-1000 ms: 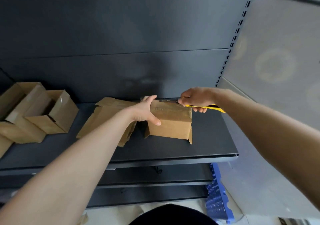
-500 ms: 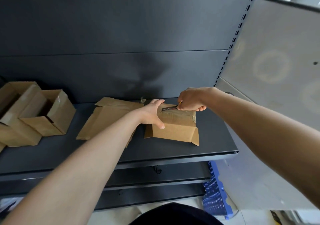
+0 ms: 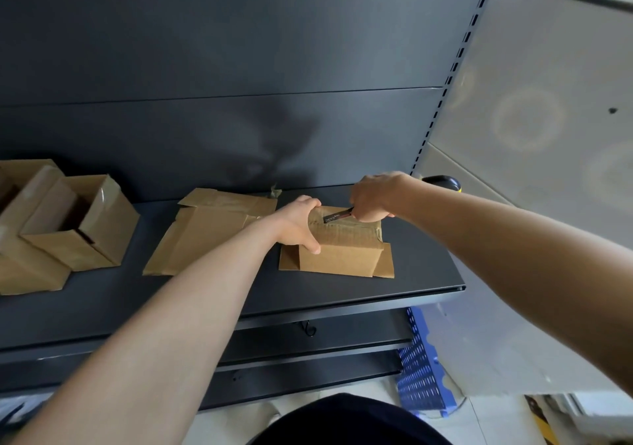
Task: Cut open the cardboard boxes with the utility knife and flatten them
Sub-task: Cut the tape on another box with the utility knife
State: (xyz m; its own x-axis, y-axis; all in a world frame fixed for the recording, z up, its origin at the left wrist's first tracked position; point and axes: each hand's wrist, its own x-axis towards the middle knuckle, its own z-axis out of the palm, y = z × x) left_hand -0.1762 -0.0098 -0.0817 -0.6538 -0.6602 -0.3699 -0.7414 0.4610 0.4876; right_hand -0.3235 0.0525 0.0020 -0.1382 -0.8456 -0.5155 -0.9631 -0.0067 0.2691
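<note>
Now both bare hands work on one small cardboard box (image 3: 342, 252) that sits on the dark shelf (image 3: 424, 273), towards its right end. The left hand (image 3: 298, 223) is closed on the upper left corner of this box, with the thumb on the near side face and the fingers over the top. The right hand (image 3: 371, 197) is closed in a fist around the utility knife (image 3: 337, 216). The short blade points to the left and lies on the taped top of the box, close to the fingers of the left hand. The dark end of the knife handle shows behind the right wrist. At the near side, the bottom flaps of the box spread out flat on the shelf, to the left and to the right.

Just beside it on the left lies a flattened box (image 3: 209, 232), flat on the shelf and partly hidden under the left forearm. Further to the left, well apart, stands a group of open boxes (image 3: 72, 225); they touch each other and their openings face different ways. Below the shelf, at the right, a blue plastic crate (image 3: 423, 376) stands on the floor.
</note>
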